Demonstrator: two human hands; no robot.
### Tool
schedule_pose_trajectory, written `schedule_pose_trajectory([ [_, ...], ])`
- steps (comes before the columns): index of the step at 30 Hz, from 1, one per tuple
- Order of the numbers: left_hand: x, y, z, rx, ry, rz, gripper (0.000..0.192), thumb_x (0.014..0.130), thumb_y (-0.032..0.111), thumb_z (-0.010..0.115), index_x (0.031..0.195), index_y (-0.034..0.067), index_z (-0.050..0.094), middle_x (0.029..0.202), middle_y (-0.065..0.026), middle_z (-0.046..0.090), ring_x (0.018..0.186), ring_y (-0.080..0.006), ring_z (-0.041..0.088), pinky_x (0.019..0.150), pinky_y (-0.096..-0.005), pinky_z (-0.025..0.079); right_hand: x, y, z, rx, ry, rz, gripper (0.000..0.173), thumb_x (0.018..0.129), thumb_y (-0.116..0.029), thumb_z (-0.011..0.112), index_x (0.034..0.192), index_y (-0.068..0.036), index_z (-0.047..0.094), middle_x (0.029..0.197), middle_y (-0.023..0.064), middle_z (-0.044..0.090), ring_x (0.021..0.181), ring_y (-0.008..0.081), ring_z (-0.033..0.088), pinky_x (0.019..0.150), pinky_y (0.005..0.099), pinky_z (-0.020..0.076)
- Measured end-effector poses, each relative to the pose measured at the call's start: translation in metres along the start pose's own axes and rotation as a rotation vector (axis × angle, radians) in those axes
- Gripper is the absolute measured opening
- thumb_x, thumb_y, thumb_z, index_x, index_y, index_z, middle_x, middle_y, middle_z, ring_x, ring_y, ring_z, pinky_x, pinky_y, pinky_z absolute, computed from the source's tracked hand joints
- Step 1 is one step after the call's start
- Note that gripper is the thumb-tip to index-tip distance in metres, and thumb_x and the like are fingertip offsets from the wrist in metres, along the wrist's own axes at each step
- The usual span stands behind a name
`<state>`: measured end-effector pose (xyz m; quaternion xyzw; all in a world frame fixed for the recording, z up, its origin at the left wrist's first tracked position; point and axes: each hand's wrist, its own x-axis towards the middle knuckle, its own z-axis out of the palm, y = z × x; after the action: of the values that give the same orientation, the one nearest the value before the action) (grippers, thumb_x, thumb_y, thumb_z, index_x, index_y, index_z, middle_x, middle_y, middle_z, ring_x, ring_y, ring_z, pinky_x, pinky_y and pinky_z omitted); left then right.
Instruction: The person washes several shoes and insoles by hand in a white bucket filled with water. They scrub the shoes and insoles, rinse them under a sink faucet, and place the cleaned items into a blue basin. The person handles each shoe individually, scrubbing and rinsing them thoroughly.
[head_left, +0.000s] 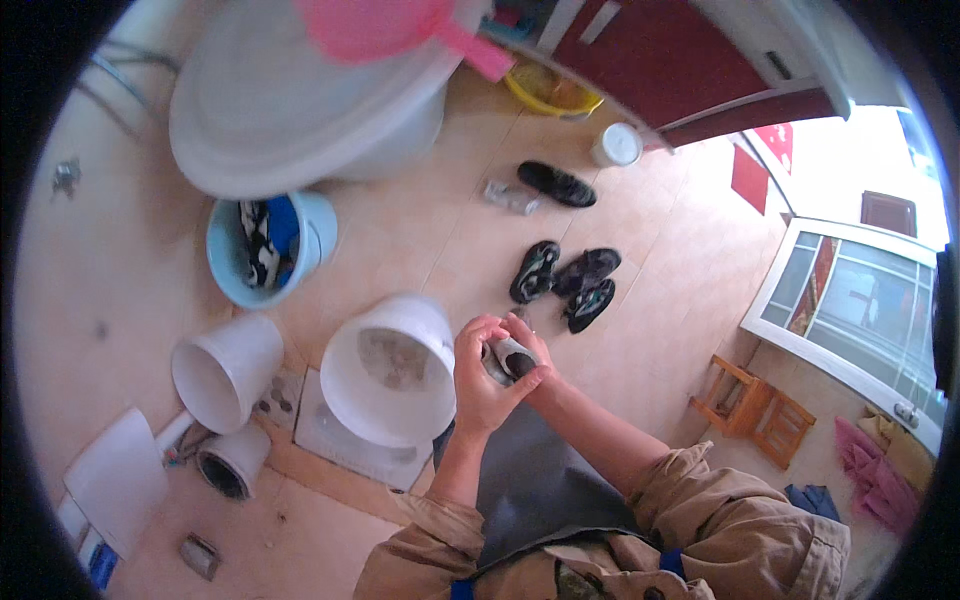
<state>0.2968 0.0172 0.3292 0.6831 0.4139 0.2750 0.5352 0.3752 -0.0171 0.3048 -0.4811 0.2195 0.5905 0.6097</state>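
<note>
Just above the dark apron (540, 480), my two hands are together around a pale item with a dark opening (512, 354), possibly a shoe. My left hand (480, 375) grips it from the left, thumb stretched across the near end. From the far right side, my right hand (536, 346) holds it, partly hidden behind it. A white bucket (330, 405) lies or tilts close by my left hand, with greyish stains inside. Beyond the hands, several dark shoes (588, 271) are on the tiled floor.
At the upper left, a light blue bucket (321, 229) holds cloth, beside a large lidded tub (300, 112) with a pink dipper (375, 26). More white containers (251, 352) are at left. A wooden chair (750, 412) and a glazed door (855, 285) are at right.
</note>
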Motion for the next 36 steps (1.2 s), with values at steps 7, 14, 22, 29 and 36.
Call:
schedule_pose_trajectory([
  [7, 0.047, 0.075, 0.029, -0.275, 0.097, -0.023, 0.033, 0.070, 0.011, 0.070, 0.093, 0.003, 0.048, 0.095, -0.0093, 0.057, 0.090, -0.0184, 0.054, 0.083, -0.0306, 0.043, -0.042, -0.115, 0.028, -0.077, -0.113, 0.039, 0.041, 0.093, -0.039, 0.034, 0.115, -0.009, 0.052, 0.106, 0.0090, 0.055, 0.097, 0.0204, 0.054, 0.084, 0.0366, 0.0440],
  [14, 0.107, 0.132, 0.026, -0.773, 0.269, -0.445, 0.018, 0.081, 0.018, 0.053, 0.093, 0.006, 0.047, 0.084, -0.0095, 0.057, 0.075, -0.0213, 0.060, 0.070, -0.0338, 0.050, -0.065, -0.205, 0.042, -0.759, -0.190, -0.367, 0.037, 0.089, -0.026, 0.051, 0.120, -0.005, 0.049, 0.099, 0.0032, 0.059, 0.089, 0.0125, 0.054, 0.073, 0.0289, 0.0453],
  [22, 0.266, 0.226, 0.021, -0.911, 0.080, -0.286, 0.034, 0.085, 0.026, 0.058, 0.112, 0.009, 0.045, 0.096, -0.0037, 0.055, 0.084, -0.0164, 0.057, 0.069, -0.0311, 0.049, -0.078, -0.427, 0.105, -0.511, -0.149, -0.757, 0.028, 0.093, -0.020, 0.043, 0.112, 0.000, 0.052, 0.088, 0.0139, 0.063, 0.071, 0.0203, 0.062, 0.066, 0.0300, 0.0517],
  [29, 0.486, 0.341, 0.073, -0.808, -0.239, -0.146, 0.033, 0.088, 0.035, 0.054, 0.105, 0.006, 0.050, 0.093, -0.0069, 0.058, 0.081, -0.0184, 0.058, 0.069, -0.0319, 0.049, -0.008, -0.640, 0.189, -0.325, -0.149, -0.736, 0.044, 0.090, -0.030, 0.047, 0.122, -0.001, 0.040, 0.106, 0.0204, 0.058, 0.088, 0.0268, 0.059, 0.078, 0.0354, 0.0479],
  [36, 0.696, 0.318, 0.202, -0.407, -0.441, -0.235, 0.037, 0.076, 0.019, 0.061, 0.105, -0.003, 0.051, 0.097, -0.0138, 0.056, 0.086, -0.0226, 0.056, 0.073, -0.0346, 0.046, 0.068, -0.816, 0.295, -0.110, 0.066, -0.909, 0.055, 0.089, -0.032, 0.047, 0.125, 0.002, 0.025, 0.107, 0.0286, 0.051, 0.087, 0.0379, 0.058, 0.073, 0.0460, 0.0510],
])
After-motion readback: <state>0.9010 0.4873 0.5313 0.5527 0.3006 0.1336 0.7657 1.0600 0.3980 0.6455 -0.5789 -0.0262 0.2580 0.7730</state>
